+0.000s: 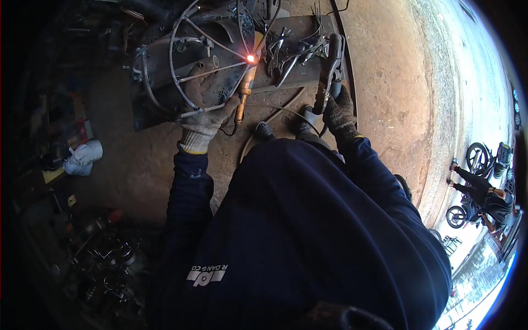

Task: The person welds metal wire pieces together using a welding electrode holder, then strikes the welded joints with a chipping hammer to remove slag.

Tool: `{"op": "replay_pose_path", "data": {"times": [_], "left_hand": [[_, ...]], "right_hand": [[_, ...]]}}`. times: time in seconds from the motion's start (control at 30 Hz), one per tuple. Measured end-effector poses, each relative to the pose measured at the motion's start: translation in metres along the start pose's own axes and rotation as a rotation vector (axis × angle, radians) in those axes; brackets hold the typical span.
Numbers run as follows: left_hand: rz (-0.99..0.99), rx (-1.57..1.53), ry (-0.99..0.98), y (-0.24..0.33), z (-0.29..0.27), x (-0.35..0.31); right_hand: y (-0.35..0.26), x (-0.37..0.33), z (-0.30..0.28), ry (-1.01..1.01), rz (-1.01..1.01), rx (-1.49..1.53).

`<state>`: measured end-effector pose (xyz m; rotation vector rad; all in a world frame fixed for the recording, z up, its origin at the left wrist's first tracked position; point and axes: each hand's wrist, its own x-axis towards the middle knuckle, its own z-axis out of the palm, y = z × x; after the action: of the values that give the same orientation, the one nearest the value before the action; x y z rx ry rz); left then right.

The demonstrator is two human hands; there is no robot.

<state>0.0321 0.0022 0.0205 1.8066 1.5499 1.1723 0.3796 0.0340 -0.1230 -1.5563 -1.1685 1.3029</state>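
Brown-grey steel makes the tabletop, its near edge facing the person and its right edge close to the black tool. On its left half, reaching to the near edge, stands a round wire frame, with a curved metal hoop behind it to the left. The gloved left hand is curled on the frame's rim at the near edge; whether it also grips the orange tool just beside it, I cannot tell. Near the right edge, the gloved right hand is closed around the black tool, which appears to be a welding holder, well apart from the frame. Loose hand tools lie between. Smallest is a glowing spot where the spokes converge. Judging by that, the rim and several spokes are in place and the centre joint seems freshly heated; how many joints remain cannot be told.
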Motion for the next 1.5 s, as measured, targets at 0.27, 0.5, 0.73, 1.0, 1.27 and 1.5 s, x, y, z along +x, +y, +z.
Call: {"op": "replay_pose_path", "data": {"times": [0.27, 0.5, 0.73, 1.0, 1.27, 1.5], "left_hand": [[0.001, -0.305, 0.043, -0.004, 0.005, 0.002], [-0.047, -0.716, -0.001, 0.007, -0.010, 0.014], [-0.067, -0.839, -0.002, 0.043, -0.014, 0.019], [-0.098, -0.900, 0.035, 0.055, -0.018, 0.021], [-0.126, -0.919, 0.092, 0.059, -0.021, 0.021], [-0.191, -0.821, 0.209, 0.026, -0.027, 0.003]], "right_hand": [[-0.013, 0.006, -0.019, 0.105, 0.125, 0.040], [-0.020, 0.010, -0.030, 0.094, 0.183, 0.075], [-0.036, 0.022, -0.031, 0.000, 0.195, 0.257], [-0.039, 0.041, -0.035, -0.071, 0.181, 0.205], [-0.075, 0.066, -0.035, -0.106, 0.082, 0.327], [-0.222, 0.124, -0.006, -0.114, -0.270, 0.381]]}}
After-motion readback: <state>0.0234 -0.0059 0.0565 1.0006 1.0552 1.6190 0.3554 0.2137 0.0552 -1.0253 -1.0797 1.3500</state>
